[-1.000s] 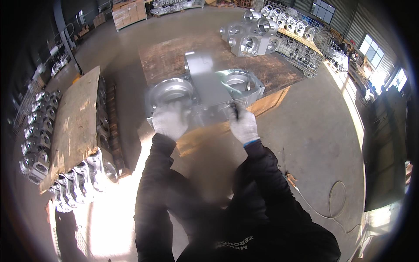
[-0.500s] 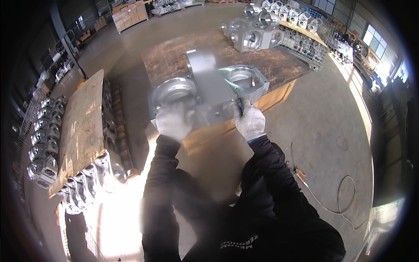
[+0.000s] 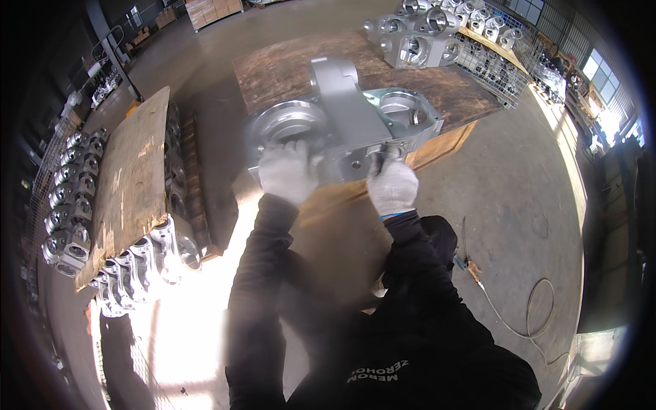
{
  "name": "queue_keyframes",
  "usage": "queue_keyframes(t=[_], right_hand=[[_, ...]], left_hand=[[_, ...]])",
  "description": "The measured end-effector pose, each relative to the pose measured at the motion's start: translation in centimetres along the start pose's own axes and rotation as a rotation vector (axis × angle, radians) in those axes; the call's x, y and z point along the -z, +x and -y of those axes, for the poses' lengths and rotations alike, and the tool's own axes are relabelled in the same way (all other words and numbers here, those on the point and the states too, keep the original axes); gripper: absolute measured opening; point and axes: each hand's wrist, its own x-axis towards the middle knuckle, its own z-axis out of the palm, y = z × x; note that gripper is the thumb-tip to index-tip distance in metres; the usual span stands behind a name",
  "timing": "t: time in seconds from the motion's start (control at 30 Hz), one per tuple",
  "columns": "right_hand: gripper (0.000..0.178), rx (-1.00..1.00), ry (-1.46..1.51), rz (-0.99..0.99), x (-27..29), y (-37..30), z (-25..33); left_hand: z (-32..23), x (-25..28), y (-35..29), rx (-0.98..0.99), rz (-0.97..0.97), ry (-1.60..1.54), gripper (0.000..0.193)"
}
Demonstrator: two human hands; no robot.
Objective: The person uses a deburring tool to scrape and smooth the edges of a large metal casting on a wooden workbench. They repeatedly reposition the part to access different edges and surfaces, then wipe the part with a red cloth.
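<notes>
A large silver metal casting (image 3: 352,119) with two round bores and a raised arm at its far side lies on a brown wooden table top (image 3: 273,65). My left hand (image 3: 290,171), in a pale knit glove and blurred, is closed with its fingers curled over the near left edge, below the left bore. At the near face, left of the right bore, my gloved right hand (image 3: 393,183) is closed in a pinch with fingertips against the metal. Anything small between those fingertips is too indistinct to name.
More castings (image 3: 420,41) stand at the table's far right, beside a wire cage (image 3: 488,65) of parts. On my left, a plywood sheet (image 3: 133,184) lies over stacked castings. An air gun (image 3: 471,268) with a coiled hose (image 3: 529,318) rests on the floor at right.
The whole view has shifted, so the table and casting sit higher and farther right. My right hand has slid slightly left along the casting's near face. The left hand stays at the near left edge.
</notes>
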Motion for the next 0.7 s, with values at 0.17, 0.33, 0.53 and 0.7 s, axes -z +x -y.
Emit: queue_keyframes(t=[0.17,0.33,0.53,0.7], right_hand=[[0.032,0.068,0.135,0.013,-1.4,-2.2,4.3],[0.028,0.115,0.447,0.168,0.0,-1.3,5.6],[0.037,0.062,0.779,0.275,3.7,4.5,5.8],[0.041,0.632,0.377,0.335,1.2,10.7,12.0]], left_hand=[[0.1,-0.2,0.1,0.006,0.022,0.013,0.031],[0.3,-0.2,0.2,0.002,0.008,0.022,0.034],[-0.1,1.0,0.0,0.007,0.039,-0.097,0.037],[-0.5,2.3,0.5,0.168,0.302,-0.186,0.039]])
